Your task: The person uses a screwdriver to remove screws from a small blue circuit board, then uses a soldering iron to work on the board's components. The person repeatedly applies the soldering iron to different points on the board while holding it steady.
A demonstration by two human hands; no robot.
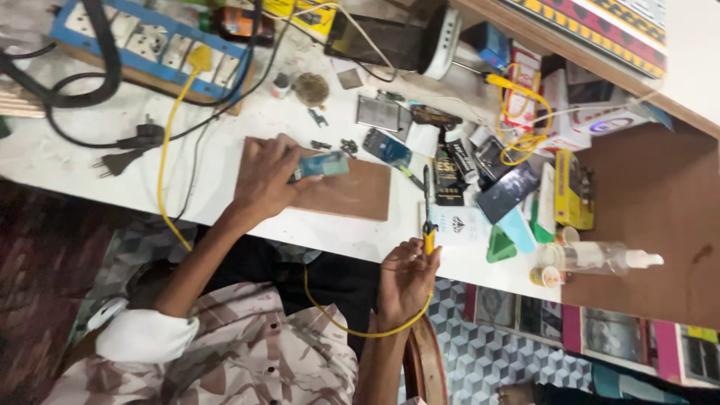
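My left hand point(264, 178) presses a small blue-green circuit board point(321, 166) flat on a brown wooden board point(352, 193) on the white worktable. My right hand point(406, 279) sits at the table's near edge and grips a soldering iron point(428, 214) by its yellow handle. The iron's dark shaft points away from me, its tip to the right of the wooden board. A yellow cord point(352, 324) loops from the handle under my right wrist.
A blue power strip point(150, 46) with black cables and a loose black plug point(116, 162) lies at the back left. Phone parts, small boxes, a green triangular pick point(500, 246) and a clear pump bottle point(600, 257) crowd the right side. A brown panel point(652, 217) stands further right.
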